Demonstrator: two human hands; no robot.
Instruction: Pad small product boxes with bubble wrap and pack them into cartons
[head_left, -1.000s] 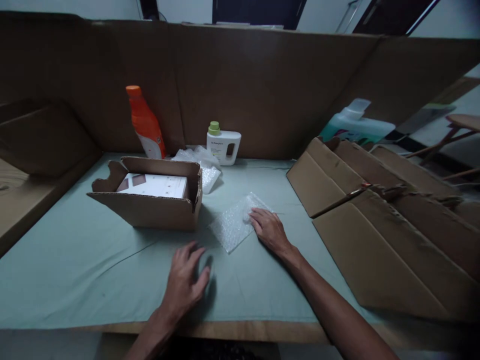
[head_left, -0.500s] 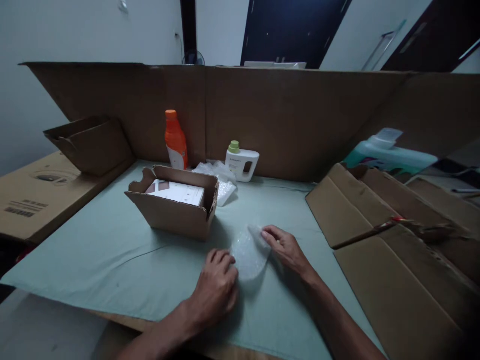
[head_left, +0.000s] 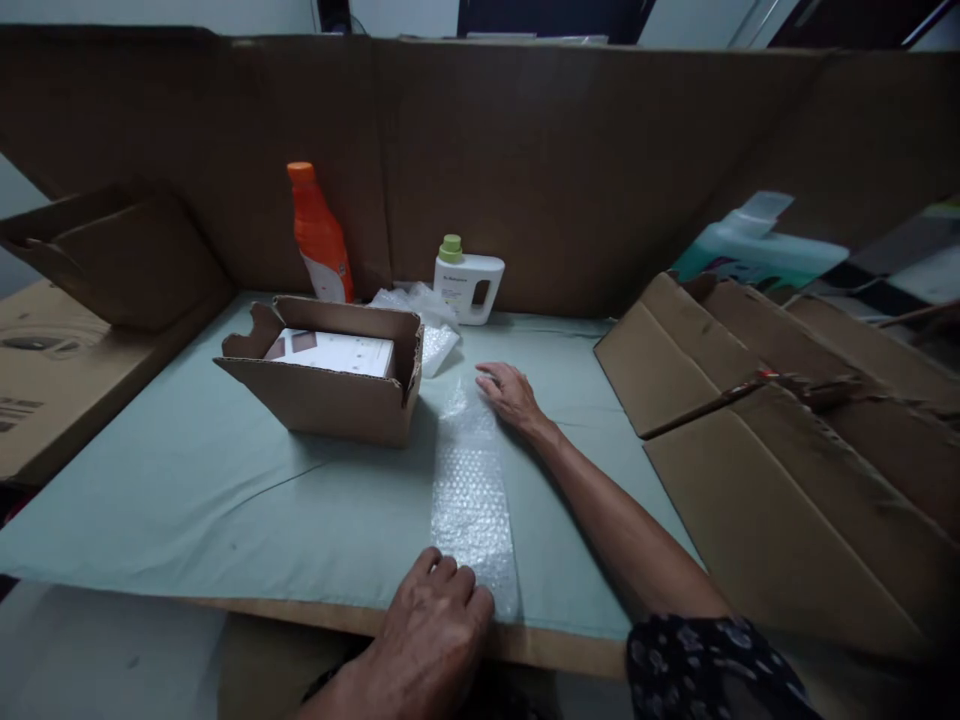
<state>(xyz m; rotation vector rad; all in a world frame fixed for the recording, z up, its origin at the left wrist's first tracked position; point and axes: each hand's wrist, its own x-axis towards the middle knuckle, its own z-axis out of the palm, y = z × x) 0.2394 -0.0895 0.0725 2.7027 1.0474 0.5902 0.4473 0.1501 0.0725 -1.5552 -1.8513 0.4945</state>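
A strip of clear bubble wrap (head_left: 471, 490) lies stretched lengthwise over the green cloth, from the near table edge toward the back. At its near end my left hand (head_left: 439, 625) is closed, fingers curled down on the wrap; the fingertips are hidden. Beside the far end is my right hand (head_left: 511, 395), its fingers partly extended and the thumb apart, with nothing visibly gripped. Left of the strip stands an open cardboard box (head_left: 322, 400) with a white box (head_left: 337, 352) inside it.
Crumpled bubble wrap (head_left: 439, 335) sits behind the open box, near an orange bottle (head_left: 321, 235) and a white green-capped bottle (head_left: 469, 285). Cardboard boxes (head_left: 757, 510) line the right, with a teal bottle (head_left: 772, 250) behind. A cardboard wall (head_left: 570, 180) closes the back.
The bubble wrap, earlier bunched and curled between both hands, now lies long and flat. My right hand has moved away toward the back, my left toward the near edge. The view has tilted down.
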